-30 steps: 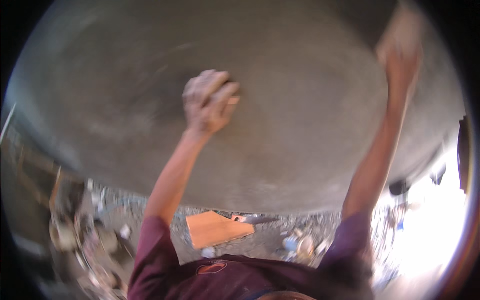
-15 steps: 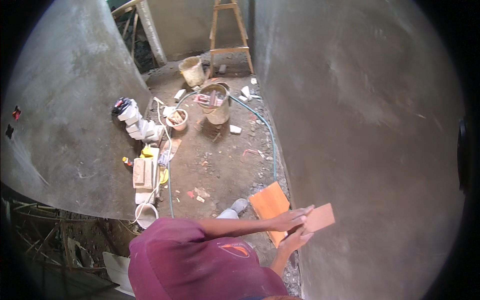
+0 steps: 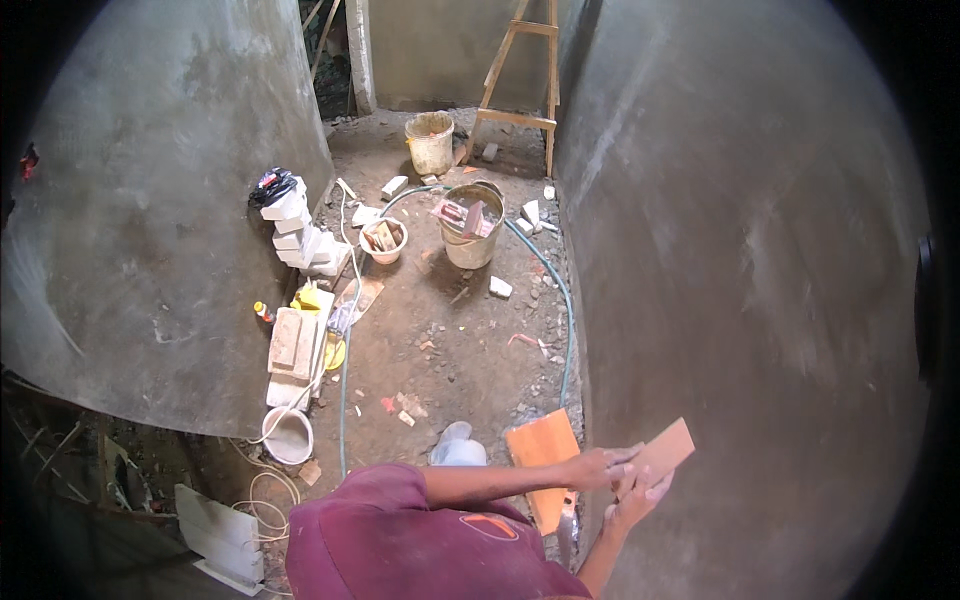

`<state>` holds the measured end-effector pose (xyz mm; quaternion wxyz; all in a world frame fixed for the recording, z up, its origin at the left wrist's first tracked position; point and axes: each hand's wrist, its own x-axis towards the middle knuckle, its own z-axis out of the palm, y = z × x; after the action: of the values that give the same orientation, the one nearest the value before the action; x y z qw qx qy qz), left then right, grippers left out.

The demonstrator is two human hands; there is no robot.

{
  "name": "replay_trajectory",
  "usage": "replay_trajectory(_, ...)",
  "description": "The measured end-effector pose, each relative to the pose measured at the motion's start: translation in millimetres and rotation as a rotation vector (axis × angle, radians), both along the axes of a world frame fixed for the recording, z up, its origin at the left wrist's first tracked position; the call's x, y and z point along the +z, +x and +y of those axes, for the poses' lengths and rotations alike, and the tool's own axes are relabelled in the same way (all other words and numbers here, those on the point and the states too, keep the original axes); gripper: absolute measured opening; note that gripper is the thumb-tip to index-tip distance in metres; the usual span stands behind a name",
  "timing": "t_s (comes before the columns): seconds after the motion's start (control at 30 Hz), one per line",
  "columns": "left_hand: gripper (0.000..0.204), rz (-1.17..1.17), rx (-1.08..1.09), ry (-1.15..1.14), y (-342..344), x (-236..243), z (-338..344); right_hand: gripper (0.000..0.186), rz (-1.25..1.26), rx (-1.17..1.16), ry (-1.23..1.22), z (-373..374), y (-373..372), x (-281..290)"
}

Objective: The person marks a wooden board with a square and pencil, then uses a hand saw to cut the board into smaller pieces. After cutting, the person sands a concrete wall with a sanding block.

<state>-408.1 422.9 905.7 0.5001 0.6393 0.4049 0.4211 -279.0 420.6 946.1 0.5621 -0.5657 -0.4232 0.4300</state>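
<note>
My left hand [image 3: 610, 466] and my right hand [image 3: 637, 500] are close together at the lower right, both gripping a flat, tan rectangular board [image 3: 668, 443]. The left fingers close on the board's lower-left end, while the right fingers curl onto it from below. Under my hands, an orange board [image 3: 540, 448] lies on the ground beside the grey wall [image 3: 750, 320]. A metal-bladed tool [image 3: 566, 530] lies along that board's lower right edge, partly hidden by my arm.
Dusty ground holds several buckets [image 3: 467, 235], a green hose [image 3: 565, 310], stacked white blocks [image 3: 290, 225], slabs with yellow items [image 3: 290, 340], a white cable and rubble. A wooden ladder [image 3: 518, 120] stands at the back. Another plastered wall [image 3: 160, 250] rises on the left.
A second ago my blurred hands were apart against a grey surface. Half a second ago they had come together on the tan board. The view has since shifted and the board sits slightly farther right.
</note>
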Motion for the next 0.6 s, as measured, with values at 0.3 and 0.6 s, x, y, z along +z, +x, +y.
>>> replay_trajectory(0.3, 0.057, -0.258, 0.349, 0.038, -57.8, -16.5, 63.2, 0.065, -0.105, 0.241, 0.035, 34.3, -57.4, -32.5)
replay_trajectory(0.6, 0.03, -0.628, 0.568, -0.363, -131.8, -35.5, 58.8, 0.065, 0.252, 0.593, -0.192, 45.6, -107.6, -29.5)
